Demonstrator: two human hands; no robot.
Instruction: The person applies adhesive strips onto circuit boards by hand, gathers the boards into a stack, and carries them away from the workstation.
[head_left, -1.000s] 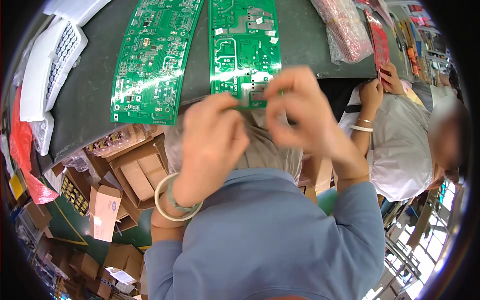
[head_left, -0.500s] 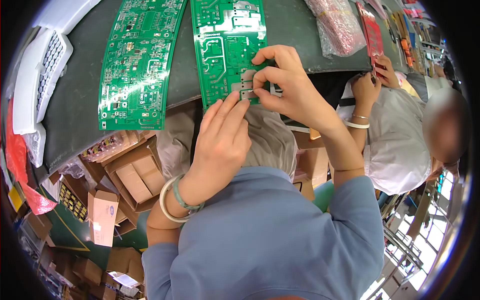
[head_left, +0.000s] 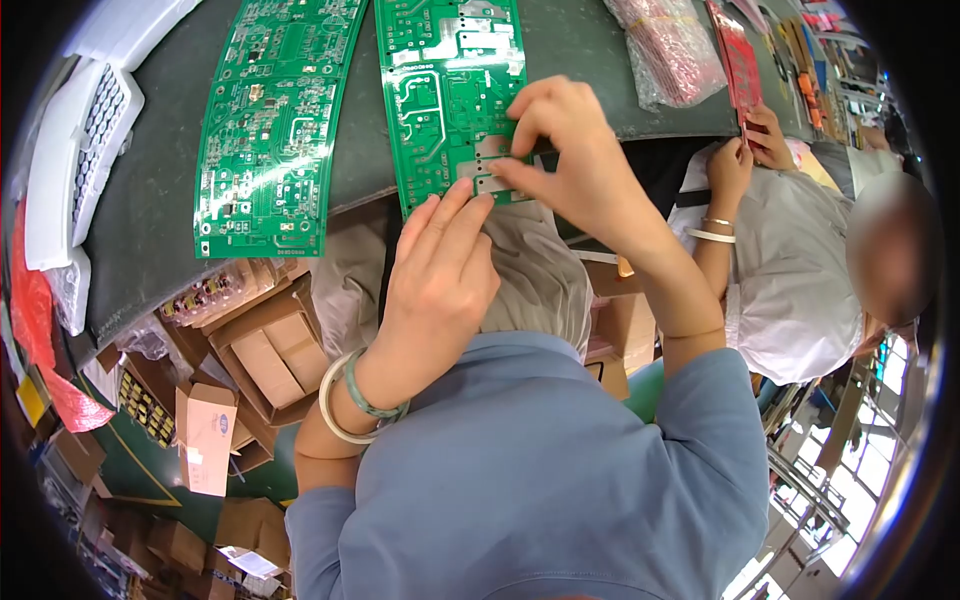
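Note:
In the head view, a long green circuit board (head_left: 425, 130) lies on the dark bench, its near end at the bench edge. My left hand (head_left: 440, 280) rests flat fingers, held close and stretched out, on the board's near end. Over the board's right side is my right hand (head_left: 570, 150). Its thumb tip touches the silvery pads near that end, while the bent fingers stay apart from the thumb. Nothing shows between them, though any tiny part there is too small to make out. A second green circuit board (head_left: 275, 130), dense with small components, lies to the left.
A white tray of small parts (head_left: 95, 150) stands at the far left. Bubble-wrapped pink boards (head_left: 675, 60) lie at the back right. A co-worker (head_left: 780, 270) sits at the right, hands on a red board (head_left: 738, 60). Cardboard boxes (head_left: 275, 350) stand below the bench.
My right thumb has slid a little left and up on the pads and parted from the fingertips. The near board has shifted slightly left; my left hand stays on its end.

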